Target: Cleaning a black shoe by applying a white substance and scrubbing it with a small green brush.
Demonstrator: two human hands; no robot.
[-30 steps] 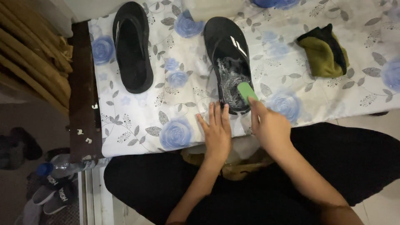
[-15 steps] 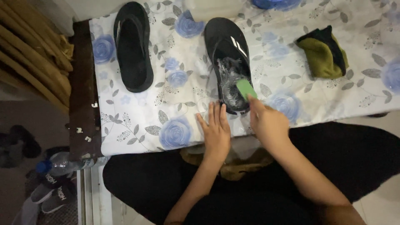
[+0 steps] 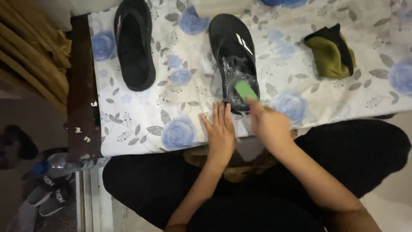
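Right hand [image 3: 269, 124] pinching green sponge [image 3: 246, 90], pressed on soapy heel of black slipper [image 3: 235, 58]. Slipper directly ahead of hands, long axis running away from person. Left hand [image 3: 219, 133] flat, fingers together, on floral cloth [image 3: 141, 120] just beside heel. Right nearer.

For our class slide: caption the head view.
Right hand rubs a green sponge on a sudsy black sandal; left hand rests flat.
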